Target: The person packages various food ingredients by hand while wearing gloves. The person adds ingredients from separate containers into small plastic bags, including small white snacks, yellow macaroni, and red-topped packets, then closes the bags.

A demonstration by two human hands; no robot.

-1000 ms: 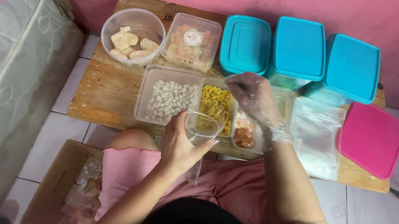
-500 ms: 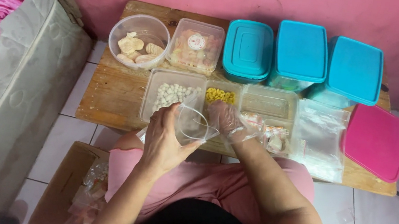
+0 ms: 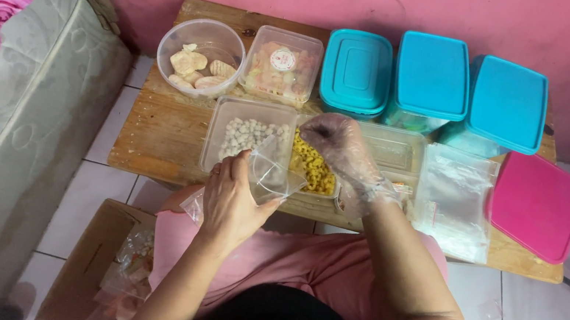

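Note:
My left hand [image 3: 228, 202] holds a small clear plastic bag [image 3: 272, 175] with its mouth open, at the near edge of the low wooden table [image 3: 154, 136]. My right hand [image 3: 340, 148], in a thin clear glove, hovers with bunched fingers over the far end of a clear tray of yellow curled snacks [image 3: 318, 174]. Whether any pieces are between the fingers is hidden. A tray of small white pellets [image 3: 247, 136] lies just left of the yellow one, behind the bag.
Farther back stand a round tub of pale crackers [image 3: 199, 60], a clear box of pinkish snacks [image 3: 282, 67] and three lidded teal containers [image 3: 431, 73]. A stack of clear bags [image 3: 454, 200] and a pink lid [image 3: 535, 206] lie at right. A mattress [image 3: 7, 128] and a cardboard box [image 3: 89, 259] are at left.
My right hand reached down to the open bag half a second ago and has lifted back over the yellow snack tray. My left hand keeps holding the bag.

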